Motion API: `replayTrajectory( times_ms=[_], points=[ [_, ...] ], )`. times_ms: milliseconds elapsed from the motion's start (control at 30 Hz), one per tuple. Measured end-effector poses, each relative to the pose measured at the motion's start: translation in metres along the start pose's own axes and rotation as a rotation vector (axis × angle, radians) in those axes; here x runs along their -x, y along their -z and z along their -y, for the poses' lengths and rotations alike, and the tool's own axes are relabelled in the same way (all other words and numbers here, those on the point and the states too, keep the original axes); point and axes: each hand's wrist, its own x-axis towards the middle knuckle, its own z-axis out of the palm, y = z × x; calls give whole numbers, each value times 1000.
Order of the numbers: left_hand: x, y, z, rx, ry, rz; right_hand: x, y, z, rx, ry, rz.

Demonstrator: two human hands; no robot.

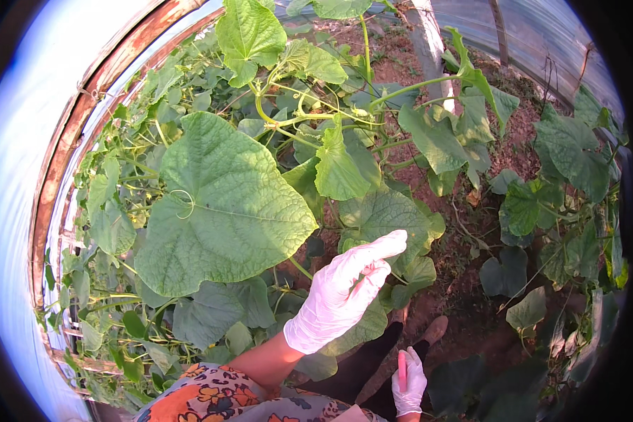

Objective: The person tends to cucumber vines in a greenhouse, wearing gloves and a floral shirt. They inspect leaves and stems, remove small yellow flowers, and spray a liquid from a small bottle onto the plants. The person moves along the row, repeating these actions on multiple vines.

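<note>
My left hand [343,290], in a thin white glove, is raised in front of a broad cucumber leaf [385,211]. Its thumb and fingers come close together around a small gap. No object shows in them, and whether something thin is pinched there is unclear. Lower down, my gloved right hand [412,382] grips a pink handle [402,371] near my dark trousers. What the handle belongs to cannot be made out. A very large leaf [221,211] with a curled tendril [183,204] spreads to the upper left of my left hand. Above, a bent vine stem [295,120] bears young leaves.
Dense vines fill the left, beside a wooden rail [58,158] and plastic sheeting [16,174]. A pale post [427,47] stands at the top. Reddish soil [517,153] runs between the rows, with more cucumber plants [564,153] at the right. My shoe [435,329] is on the ground.
</note>
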Motion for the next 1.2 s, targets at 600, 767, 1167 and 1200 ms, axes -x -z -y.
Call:
replayTrajectory(
  times_ms=[600,767,1167,1200],
  points=[
    [-13,-38,-30,-97,-33,487,28,-1,-23,-19,-125,-95],
    [-21,-43,-28,345,-129,1690,36,-15,-29,-95,-181,-226],
    [-30,-77,-73,125,-570,1437,41,-6,-19,-152,-154,-500],
    [-30,-83,-73,110,-579,1421,42,-3,-20,-161,-139,-502]
  ],
)
